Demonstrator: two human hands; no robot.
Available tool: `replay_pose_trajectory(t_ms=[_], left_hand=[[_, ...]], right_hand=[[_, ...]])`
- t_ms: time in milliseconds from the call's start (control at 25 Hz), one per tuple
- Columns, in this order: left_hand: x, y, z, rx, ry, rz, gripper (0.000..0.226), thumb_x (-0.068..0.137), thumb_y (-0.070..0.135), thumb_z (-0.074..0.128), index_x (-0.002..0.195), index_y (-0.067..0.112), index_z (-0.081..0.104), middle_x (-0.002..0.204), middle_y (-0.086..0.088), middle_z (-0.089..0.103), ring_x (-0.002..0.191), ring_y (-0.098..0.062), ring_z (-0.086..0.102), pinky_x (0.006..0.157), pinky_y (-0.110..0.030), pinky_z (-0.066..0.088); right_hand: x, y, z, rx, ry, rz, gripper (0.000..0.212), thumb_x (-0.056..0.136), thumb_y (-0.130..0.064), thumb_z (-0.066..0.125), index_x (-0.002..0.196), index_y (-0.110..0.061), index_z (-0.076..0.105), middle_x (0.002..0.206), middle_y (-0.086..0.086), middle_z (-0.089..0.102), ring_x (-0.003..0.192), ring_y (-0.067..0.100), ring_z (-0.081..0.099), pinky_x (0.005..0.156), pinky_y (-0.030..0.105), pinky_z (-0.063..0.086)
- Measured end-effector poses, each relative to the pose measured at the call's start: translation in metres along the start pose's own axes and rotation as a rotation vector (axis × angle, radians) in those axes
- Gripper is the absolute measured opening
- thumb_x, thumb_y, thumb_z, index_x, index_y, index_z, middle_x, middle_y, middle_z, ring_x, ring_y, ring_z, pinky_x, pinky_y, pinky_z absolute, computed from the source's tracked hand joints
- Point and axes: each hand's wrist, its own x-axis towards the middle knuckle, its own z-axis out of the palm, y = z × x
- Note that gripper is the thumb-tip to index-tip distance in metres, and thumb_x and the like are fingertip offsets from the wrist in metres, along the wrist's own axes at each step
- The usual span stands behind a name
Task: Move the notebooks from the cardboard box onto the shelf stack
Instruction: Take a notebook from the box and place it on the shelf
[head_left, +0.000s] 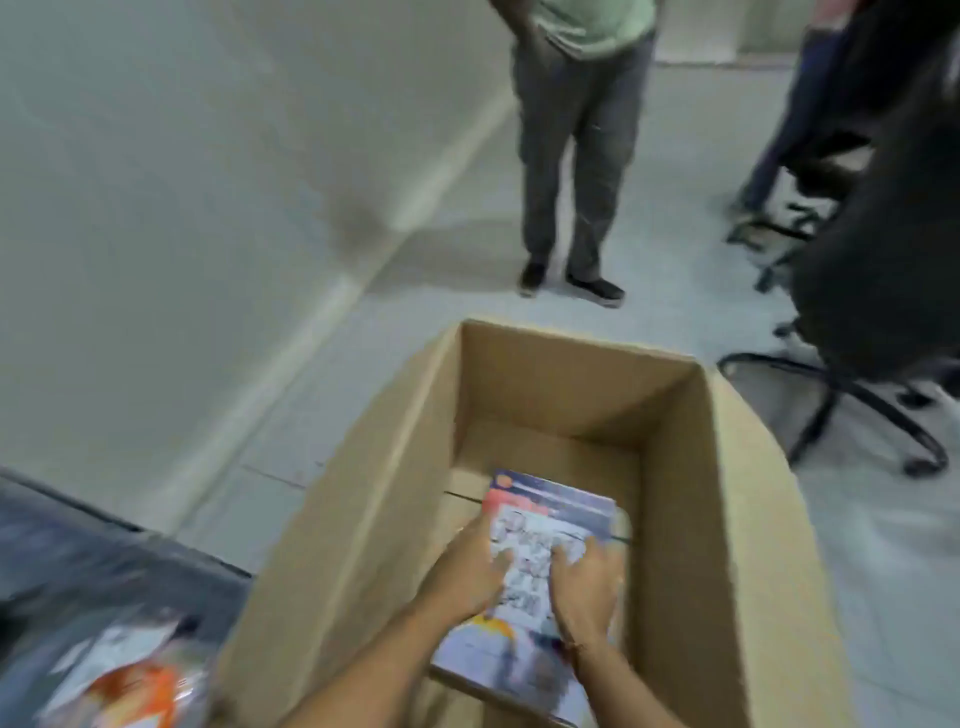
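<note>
An open cardboard box (727, 519) stands on the floor in front of me. Inside it lies a stack of notebooks (550, 514) with blue and white printed covers. Both my hands reach down into the box. My left hand (467, 571) grips the left edge of the top notebook, fingers on its cover. My right hand (584, 587) presses on its right side, fingers curled over the edge. At the bottom left, a blurred notebook (124, 675) with an orange and white cover lies on a dark shelf surface (78, 545).
A person in grey trousers (571, 156) stands just beyond the box. Black office chairs (857, 312) with wheeled bases stand at the right. A pale wall (156, 208) runs along the left, meeting the grey floor.
</note>
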Motion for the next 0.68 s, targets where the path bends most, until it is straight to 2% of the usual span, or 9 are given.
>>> replay_pose_trajectory(t_ms=[40, 80, 160, 200, 240, 360, 520, 680], left_hand=[[0.017, -0.017, 0.026, -0.043, -0.046, -0.126, 0.052, 0.088, 0.023, 0.053, 0.137, 0.015, 0.041, 0.141, -0.008, 0.051, 0.127, -0.022, 0.051, 0.097, -0.020, 0.040], [0.027, -0.037, 0.043, 0.013, -0.044, -0.258, 0.051, 0.088, 0.026, 0.055, 0.135, 0.010, 0.042, 0.138, -0.013, 0.053, 0.124, -0.026, 0.053, 0.097, -0.025, 0.043], [0.034, -0.080, 0.073, 0.140, -0.039, -0.512, 0.056, 0.088, 0.030, 0.057, 0.133, 0.003, 0.038, 0.138, -0.018, 0.049, 0.124, -0.031, 0.051, 0.098, -0.034, 0.044], [0.035, -0.094, 0.086, 0.184, -0.053, -0.580, 0.057, 0.089, 0.029, 0.056, 0.134, 0.002, 0.035, 0.140, -0.019, 0.046, 0.125, -0.033, 0.050, 0.100, -0.036, 0.043], [0.032, -0.097, 0.095, 0.195, -0.059, -0.610, 0.057, 0.089, 0.028, 0.055, 0.136, 0.003, 0.034, 0.141, -0.019, 0.046, 0.126, -0.034, 0.049, 0.101, -0.038, 0.043], [0.029, -0.097, 0.107, 0.213, 0.003, -0.659, 0.049, 0.089, 0.023, 0.056, 0.132, 0.006, 0.041, 0.131, -0.020, 0.055, 0.120, -0.037, 0.053, 0.095, -0.040, 0.045], [0.028, -0.078, 0.106, 0.243, 0.098, -0.749, 0.031, 0.088, 0.010, 0.055, 0.118, 0.001, 0.051, 0.122, -0.024, 0.060, 0.112, -0.041, 0.057, 0.089, -0.043, 0.049], [0.017, -0.064, 0.090, 0.387, 0.133, -0.668, 0.030, 0.090, -0.005, 0.045, 0.114, -0.002, 0.061, 0.123, -0.021, 0.060, 0.113, -0.037, 0.058, 0.089, -0.043, 0.050]], right_hand=[[0.010, 0.031, 0.005, -0.101, -0.036, 0.224, 0.039, 0.086, -0.030, 0.058, 0.115, -0.003, 0.056, 0.128, 0.022, 0.053, 0.119, 0.037, 0.045, 0.101, 0.037, 0.038], [0.018, 0.054, 0.018, -0.116, -0.071, 0.383, 0.042, 0.083, -0.034, 0.060, 0.113, -0.005, 0.058, 0.128, 0.020, 0.053, 0.118, 0.037, 0.045, 0.096, 0.035, 0.040], [0.020, 0.103, 0.043, -0.075, -0.176, 0.529, 0.046, 0.077, -0.043, 0.063, 0.106, -0.008, 0.062, 0.122, 0.017, 0.058, 0.113, 0.035, 0.051, 0.083, 0.031, 0.041], [0.018, 0.118, 0.051, -0.079, -0.218, 0.548, 0.047, 0.075, -0.044, 0.064, 0.103, -0.007, 0.061, 0.120, 0.017, 0.060, 0.110, 0.035, 0.053, 0.083, 0.030, 0.044], [0.014, 0.121, 0.055, -0.087, -0.216, 0.545, 0.047, 0.077, -0.042, 0.064, 0.105, -0.006, 0.059, 0.122, 0.017, 0.057, 0.112, 0.035, 0.052, 0.089, 0.033, 0.046], [0.014, 0.119, 0.058, -0.113, -0.139, 0.505, 0.047, 0.086, -0.033, 0.062, 0.120, -0.005, 0.047, 0.134, 0.015, 0.042, 0.123, 0.034, 0.040, 0.105, 0.040, 0.035], [0.009, 0.107, 0.060, -0.151, -0.074, 0.478, 0.047, 0.088, -0.025, 0.058, 0.125, 0.000, 0.042, 0.134, 0.019, 0.040, 0.124, 0.035, 0.039, 0.104, 0.043, 0.036], [-0.006, 0.093, 0.052, -0.093, 0.053, 0.453, 0.038, 0.086, -0.006, 0.055, 0.120, 0.001, 0.040, 0.133, 0.020, 0.038, 0.124, 0.036, 0.037, 0.104, 0.045, 0.035]])
